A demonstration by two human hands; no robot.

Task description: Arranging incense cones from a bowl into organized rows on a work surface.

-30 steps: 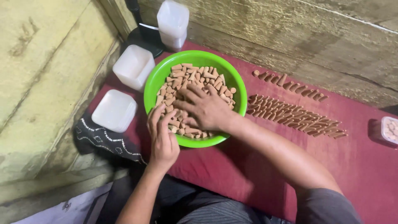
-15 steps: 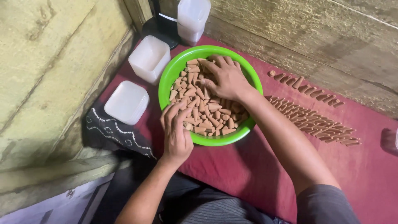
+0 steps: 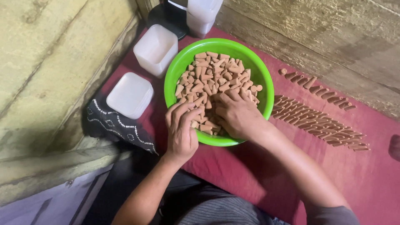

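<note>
Hands: two, both ours, both inside one green bowl (image 3: 175, 73) set on the red cloth (image 3: 258, 175). Bowl holds a heap of tan cone-shaped pieces (image 3: 208, 75), too many to count. Our left hand (image 3: 182, 129) rests at the near rim, fingers (image 3: 177, 112) curled narrow over a few pieces; whether they grip any, we cannot tell. Our right hand (image 3: 237, 112) lies palm down on the heap just beside it, fingers loosely spread and touching the pieces. White plastic containers: three, one (image 3: 130, 95) and a second (image 3: 155, 49) left of the bowl, a third (image 3: 202, 14) beyond it. Right of the bowl, two rows of cones (image 3: 316, 121) lie on the cloth.
</note>
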